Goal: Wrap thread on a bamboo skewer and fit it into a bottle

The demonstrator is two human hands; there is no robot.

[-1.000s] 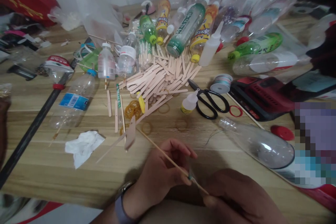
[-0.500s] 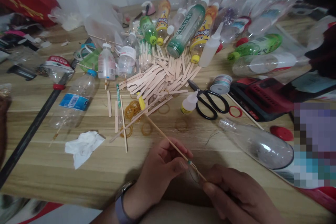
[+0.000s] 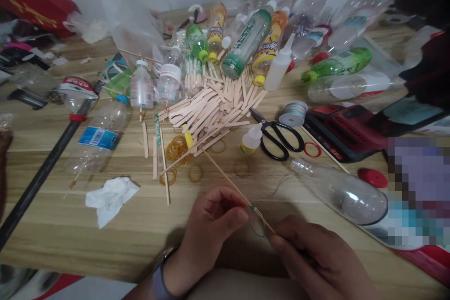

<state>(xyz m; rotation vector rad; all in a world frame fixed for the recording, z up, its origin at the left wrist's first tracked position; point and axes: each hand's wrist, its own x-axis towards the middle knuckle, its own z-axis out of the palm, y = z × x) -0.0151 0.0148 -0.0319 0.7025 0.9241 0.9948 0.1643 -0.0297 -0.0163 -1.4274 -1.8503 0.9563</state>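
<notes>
My right hand point(image 3: 311, 253) pinches the near end of a thin wooden stick point(image 3: 227, 176), which slants away to the upper left. At its far end a crosspiece point(image 3: 179, 159) lies across it. A small green band point(image 3: 253, 207) is wrapped round the stick between my hands, and a fine loop of thread point(image 3: 258, 230) hangs below it. My left hand point(image 3: 211, 229) is curled beside the stick, thumb and fingertips close together near the green band. What lies between those fingertips is too small to make out.
Beyond my hands lie a heap of craft sticks point(image 3: 211, 103), rubber bands point(image 3: 176, 147), a small glue bottle point(image 3: 251, 138), black scissors point(image 3: 277, 138) and a thread spool point(image 3: 293, 113). A clear bottle point(image 3: 344, 192) lies right, a crumpled tissue point(image 3: 110, 199) left. Many plastic bottles crowd the back.
The stick has swung slightly, its far end and crosspiece shifting right. My left thumb and fingers have drawn back a little from the stick. My right hand keeps its pinch.
</notes>
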